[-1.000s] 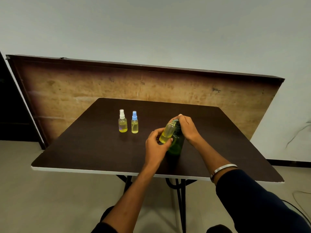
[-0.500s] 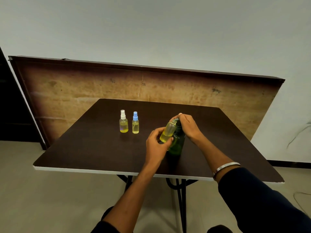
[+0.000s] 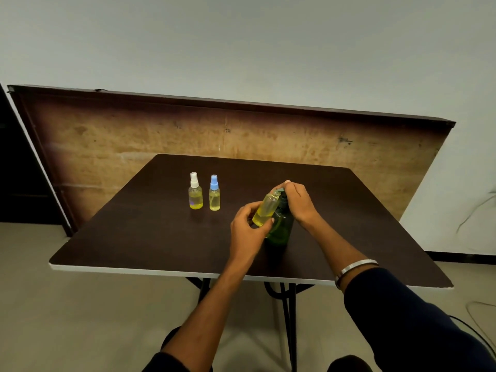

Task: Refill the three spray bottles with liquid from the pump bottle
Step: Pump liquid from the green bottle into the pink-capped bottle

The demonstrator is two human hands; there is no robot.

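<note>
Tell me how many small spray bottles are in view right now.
3. The white-capped bottle and the blue-capped bottle stand side by side on the table. The third bottle is tilted in the left hand, against the green pump bottle.

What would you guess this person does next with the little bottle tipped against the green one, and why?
Probably press the pump. The left hand holds the uncapped small bottle tilted, its mouth up at the top of the green pump bottle, where the right hand grips. It looks only partly full, while the white-capped bottle and blue-capped bottle stand capped on the table.
</note>
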